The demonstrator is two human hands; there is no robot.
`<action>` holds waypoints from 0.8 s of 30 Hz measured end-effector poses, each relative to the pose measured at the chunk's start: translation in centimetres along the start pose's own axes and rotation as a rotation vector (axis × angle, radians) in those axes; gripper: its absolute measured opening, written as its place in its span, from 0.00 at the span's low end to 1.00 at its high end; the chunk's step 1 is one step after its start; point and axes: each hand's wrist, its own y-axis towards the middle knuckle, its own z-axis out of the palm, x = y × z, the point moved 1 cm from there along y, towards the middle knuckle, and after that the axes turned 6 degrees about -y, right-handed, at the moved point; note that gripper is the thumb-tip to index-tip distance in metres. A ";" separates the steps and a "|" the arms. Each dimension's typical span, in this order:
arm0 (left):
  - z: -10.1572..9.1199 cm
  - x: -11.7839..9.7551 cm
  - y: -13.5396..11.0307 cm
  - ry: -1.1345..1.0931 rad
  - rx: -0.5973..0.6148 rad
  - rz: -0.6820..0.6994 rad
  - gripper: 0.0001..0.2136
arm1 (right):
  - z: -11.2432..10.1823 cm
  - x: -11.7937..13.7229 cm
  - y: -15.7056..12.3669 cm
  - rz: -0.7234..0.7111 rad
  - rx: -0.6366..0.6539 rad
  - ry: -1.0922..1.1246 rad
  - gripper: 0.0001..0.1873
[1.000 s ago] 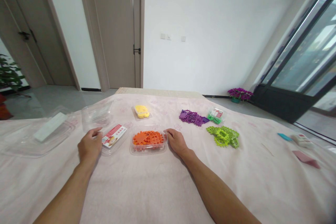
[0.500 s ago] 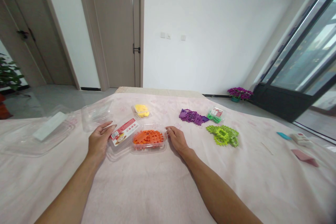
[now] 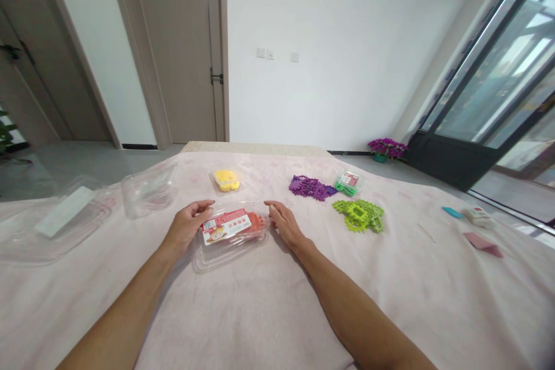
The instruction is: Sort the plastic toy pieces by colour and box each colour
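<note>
A clear plastic container [image 3: 262, 236] lies on the cloth in front of me with orange plastic pieces [image 3: 257, 222] inside. Its hinged clear lid [image 3: 219, 251], bearing a red-and-white label, is tilted over the container and hides part of the orange pieces. My left hand [image 3: 187, 224] pinches the lid's left edge, thumb and fingers closed on it. At the opposite side, my right hand [image 3: 284, 223] grips the container's right rim. Whether the lid touches the rim all round, I cannot tell.
Empty clear containers [image 3: 150, 189] lie to the left. Behind stands a box of yellow pieces [image 3: 226, 180]. Purple pieces [image 3: 310, 187], lime-green pieces [image 3: 359, 215] and a small box with green pieces [image 3: 347, 184] lie right. A pink cloth [image 3: 483, 244] is farther right.
My left hand has swung the lid rightward and over, from lying open beside the container to covering the orange pieces. My right hand has stayed at the container's right rim. The view has shifted slightly.
</note>
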 end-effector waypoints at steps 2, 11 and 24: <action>0.4 -0.4 0.7 0.080 -0.001 0.047 0.28 | -0.1 -0.1 0.1 0.005 0.006 0.002 0.26; 1.2 0.3 5.1 0.440 0.028 0.084 0.22 | -0.2 -0.5 0.6 0.060 0.057 0.030 0.29; 2.8 0.3 7.3 0.671 0.169 0.102 0.19 | 1.3 -0.1 3.2 0.169 0.027 0.127 0.26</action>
